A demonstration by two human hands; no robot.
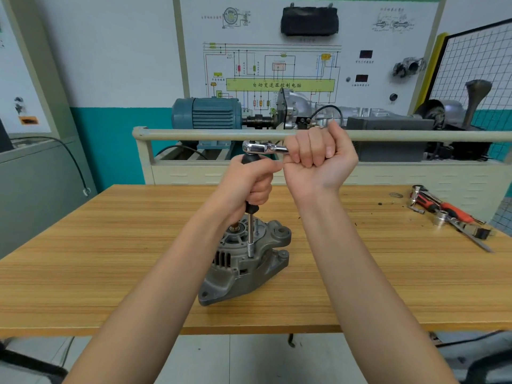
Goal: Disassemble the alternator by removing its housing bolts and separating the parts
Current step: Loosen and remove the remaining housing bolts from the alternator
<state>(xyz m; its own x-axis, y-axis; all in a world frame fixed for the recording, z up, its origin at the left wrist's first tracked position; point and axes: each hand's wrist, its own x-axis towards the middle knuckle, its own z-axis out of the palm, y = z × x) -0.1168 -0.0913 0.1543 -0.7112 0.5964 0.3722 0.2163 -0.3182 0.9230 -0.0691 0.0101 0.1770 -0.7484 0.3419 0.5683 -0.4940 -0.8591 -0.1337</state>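
L hand (256, 181) is wrapped round the driver handle (250, 207), R hand (318, 157) round the ratchet (261, 148). Alternator (243, 261), mid-worktop nr front edge, is judged heavy, rigid cast metal; best gripped by housing lugs.

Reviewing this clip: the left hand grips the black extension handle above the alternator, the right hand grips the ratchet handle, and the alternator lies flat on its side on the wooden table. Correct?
Not quite. In the head view the alternator stands upright on the wooden table, shaft end up. The rest holds: the left hand grips the black extension handle, and the right hand grips the ratchet.
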